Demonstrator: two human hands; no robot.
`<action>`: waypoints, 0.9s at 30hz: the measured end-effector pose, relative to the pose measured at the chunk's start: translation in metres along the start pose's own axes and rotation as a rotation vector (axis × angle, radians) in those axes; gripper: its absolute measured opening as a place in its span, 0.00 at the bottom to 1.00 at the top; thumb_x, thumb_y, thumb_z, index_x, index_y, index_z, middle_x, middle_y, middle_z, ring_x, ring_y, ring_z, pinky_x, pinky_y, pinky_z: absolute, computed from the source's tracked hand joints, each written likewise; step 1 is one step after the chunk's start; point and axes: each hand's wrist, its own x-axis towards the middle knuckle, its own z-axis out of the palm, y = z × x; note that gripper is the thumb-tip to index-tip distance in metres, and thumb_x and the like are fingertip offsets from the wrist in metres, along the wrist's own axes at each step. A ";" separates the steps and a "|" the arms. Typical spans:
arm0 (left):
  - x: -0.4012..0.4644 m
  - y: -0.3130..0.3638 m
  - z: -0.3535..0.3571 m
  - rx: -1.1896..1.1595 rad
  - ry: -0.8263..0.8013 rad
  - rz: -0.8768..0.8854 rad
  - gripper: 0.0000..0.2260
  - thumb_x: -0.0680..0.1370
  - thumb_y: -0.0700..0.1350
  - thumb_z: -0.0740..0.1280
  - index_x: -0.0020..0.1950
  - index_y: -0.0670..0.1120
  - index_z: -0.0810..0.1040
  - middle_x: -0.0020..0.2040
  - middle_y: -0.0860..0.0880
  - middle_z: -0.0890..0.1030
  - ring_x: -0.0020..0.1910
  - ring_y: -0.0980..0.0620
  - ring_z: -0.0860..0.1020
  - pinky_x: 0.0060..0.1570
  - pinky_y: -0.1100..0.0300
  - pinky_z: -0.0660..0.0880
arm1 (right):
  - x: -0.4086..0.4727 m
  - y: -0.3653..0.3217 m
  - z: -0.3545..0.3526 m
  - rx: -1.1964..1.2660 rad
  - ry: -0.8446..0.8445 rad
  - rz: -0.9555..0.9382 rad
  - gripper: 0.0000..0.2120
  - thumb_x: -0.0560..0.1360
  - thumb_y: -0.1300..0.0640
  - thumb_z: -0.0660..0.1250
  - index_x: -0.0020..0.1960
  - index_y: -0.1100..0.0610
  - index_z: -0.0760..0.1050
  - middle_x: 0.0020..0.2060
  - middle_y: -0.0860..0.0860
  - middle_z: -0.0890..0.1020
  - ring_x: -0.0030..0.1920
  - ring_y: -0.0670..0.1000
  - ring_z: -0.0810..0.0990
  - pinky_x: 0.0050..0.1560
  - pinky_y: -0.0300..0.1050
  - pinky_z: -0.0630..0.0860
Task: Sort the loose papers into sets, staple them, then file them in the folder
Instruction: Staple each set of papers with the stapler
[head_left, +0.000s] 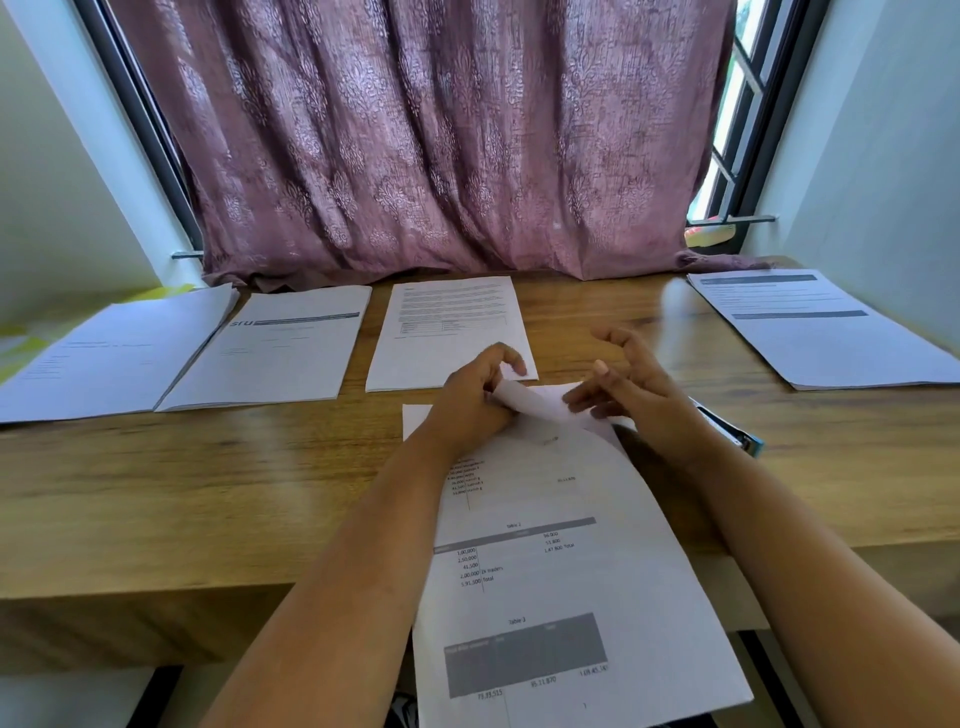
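Observation:
A printed sheet with tables (561, 571) hangs over the desk's near edge toward me. Its far corner is curled up, and my left hand (475, 400) grips that curl between thumb and fingers. My right hand (628, 384) pinches the same curled corner from the right, its other fingers spread and raised. A blue and black stapler (737, 434) lies on the desk just behind my right wrist, partly hidden. Paper sets lie along the back of the desk: two at the left (114, 358) (280, 348), one in the middle (447, 327) and one at the far right (815, 327).
The wooden desk (208, 483) stands against a window covered by a mauve patterned curtain (415, 145). A yellow-green folder (21, 343) shows under the leftmost papers. White walls close in on both sides.

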 end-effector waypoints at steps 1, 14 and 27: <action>0.001 0.000 0.000 0.018 -0.011 0.028 0.14 0.72 0.32 0.71 0.43 0.51 0.75 0.43 0.51 0.78 0.42 0.57 0.76 0.45 0.66 0.76 | 0.002 0.005 -0.003 -0.203 0.049 -0.036 0.17 0.81 0.56 0.60 0.69 0.53 0.64 0.52 0.54 0.84 0.53 0.55 0.82 0.54 0.48 0.75; 0.005 -0.006 0.002 0.048 -0.016 0.017 0.20 0.69 0.31 0.73 0.28 0.54 0.74 0.57 0.55 0.74 0.60 0.48 0.72 0.60 0.55 0.75 | -0.001 0.005 -0.005 -0.392 -0.139 -0.072 0.26 0.72 0.61 0.74 0.63 0.39 0.73 0.65 0.49 0.74 0.63 0.49 0.75 0.59 0.48 0.78; 0.000 0.001 -0.002 -0.012 0.027 -0.035 0.14 0.72 0.33 0.71 0.45 0.49 0.70 0.41 0.49 0.76 0.38 0.57 0.72 0.38 0.65 0.73 | 0.002 0.001 -0.003 0.056 -0.024 -0.003 0.28 0.77 0.67 0.65 0.72 0.53 0.60 0.49 0.56 0.84 0.45 0.54 0.84 0.47 0.47 0.81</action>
